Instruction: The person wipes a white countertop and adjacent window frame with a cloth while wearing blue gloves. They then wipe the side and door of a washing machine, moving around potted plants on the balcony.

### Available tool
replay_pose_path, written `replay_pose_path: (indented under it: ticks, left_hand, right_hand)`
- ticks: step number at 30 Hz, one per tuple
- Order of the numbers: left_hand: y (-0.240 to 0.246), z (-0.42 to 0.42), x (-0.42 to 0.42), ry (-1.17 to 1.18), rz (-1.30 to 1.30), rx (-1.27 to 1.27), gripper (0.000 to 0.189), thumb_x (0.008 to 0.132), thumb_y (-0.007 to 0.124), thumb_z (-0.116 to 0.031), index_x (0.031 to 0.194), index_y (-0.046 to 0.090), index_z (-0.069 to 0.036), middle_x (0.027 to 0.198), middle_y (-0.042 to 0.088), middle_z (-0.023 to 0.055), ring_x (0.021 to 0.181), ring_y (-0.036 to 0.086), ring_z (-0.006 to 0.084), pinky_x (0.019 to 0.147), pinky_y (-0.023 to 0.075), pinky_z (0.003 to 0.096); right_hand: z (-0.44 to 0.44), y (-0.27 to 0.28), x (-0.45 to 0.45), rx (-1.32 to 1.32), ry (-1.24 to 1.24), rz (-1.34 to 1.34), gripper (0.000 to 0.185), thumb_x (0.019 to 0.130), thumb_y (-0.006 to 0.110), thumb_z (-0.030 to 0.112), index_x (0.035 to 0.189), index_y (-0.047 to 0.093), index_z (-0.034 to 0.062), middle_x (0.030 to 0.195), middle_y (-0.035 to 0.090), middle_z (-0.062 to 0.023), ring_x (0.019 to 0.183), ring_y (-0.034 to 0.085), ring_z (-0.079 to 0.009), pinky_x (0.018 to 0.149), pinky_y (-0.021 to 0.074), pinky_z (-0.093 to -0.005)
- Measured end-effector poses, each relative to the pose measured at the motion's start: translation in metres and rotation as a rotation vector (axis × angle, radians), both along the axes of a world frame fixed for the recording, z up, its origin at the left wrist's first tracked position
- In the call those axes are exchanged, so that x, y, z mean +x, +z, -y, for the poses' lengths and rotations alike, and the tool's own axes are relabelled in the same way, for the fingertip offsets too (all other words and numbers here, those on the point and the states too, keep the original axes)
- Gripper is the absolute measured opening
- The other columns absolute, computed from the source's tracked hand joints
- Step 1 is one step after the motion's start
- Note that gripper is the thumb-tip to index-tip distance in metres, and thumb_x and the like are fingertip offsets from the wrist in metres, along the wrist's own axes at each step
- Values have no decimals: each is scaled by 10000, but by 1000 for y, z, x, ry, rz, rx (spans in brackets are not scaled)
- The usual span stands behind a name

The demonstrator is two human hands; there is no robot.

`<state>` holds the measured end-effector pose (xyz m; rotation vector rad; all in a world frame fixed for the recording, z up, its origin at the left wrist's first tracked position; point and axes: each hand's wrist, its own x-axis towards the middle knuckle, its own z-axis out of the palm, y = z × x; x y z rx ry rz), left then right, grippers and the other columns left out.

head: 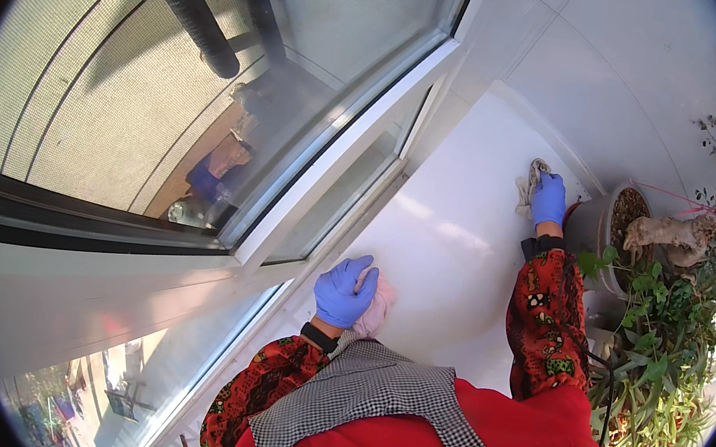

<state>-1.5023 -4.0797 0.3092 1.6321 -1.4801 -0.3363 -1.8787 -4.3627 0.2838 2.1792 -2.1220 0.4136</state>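
A white sill [441, 253] spreads before me, glossy with reflected light. My right hand [549, 199], in a blue glove, presses a crumpled greyish cloth [526, 193] onto its far right part, close beside a grey plant pot [586, 229]. Nearer to me, by the window side, my left hand [343, 291] is also gloved in blue. Its fingers are curled over a pink cloth [378, 305], which bulges out to the right of the hand and rests on the sill.
A white-framed window [346, 156] runs along the left. From the right, a thick woody stem [668, 235] and trailing green leaves [655, 350] lean out of the pots. White tiled wall [587, 71] rises behind the sill. Pink string [678, 200] is tied near the stem.
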Motion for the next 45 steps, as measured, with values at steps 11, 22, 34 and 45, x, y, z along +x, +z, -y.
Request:
replay_pose_path:
  ticks: [11,22,34,45]
  left_hand:
    - [-7,3,-3,-20,-9,-79,183,829,709,-101,1008,668,-93,819,675,112,677,661,306,607,537,379]
    - [-2,0,-6,-24,-38,-34,153,868,683,-129,1002,674,-56,912,698,119,777,685,293,704,551,363]
    - [-18,-1,-2,-24,-149,35,177,882,680,-179,1031,676,-83,937,702,127,809,678,308,729,544,384]
    - [-16,-2,-1,-19,-89,99,218,916,628,-261,1050,669,-96,959,700,126,844,676,318,752,533,396]
  right_hand:
    - [5,-9,-5,50,-256,145,328,955,477,276,1074,643,19,1081,634,-231,957,644,-421,802,535,-510]
    - [-40,30,10,129,-155,79,237,895,521,131,1087,637,55,1130,587,-181,1061,573,-393,914,493,-451]
    - [-193,15,21,-67,92,242,222,891,541,130,1081,623,49,1131,588,-177,1049,567,-370,893,487,-430]
    - [-192,18,19,-76,-65,215,375,823,526,21,1185,619,56,1208,589,-171,1113,551,-386,957,472,-435]
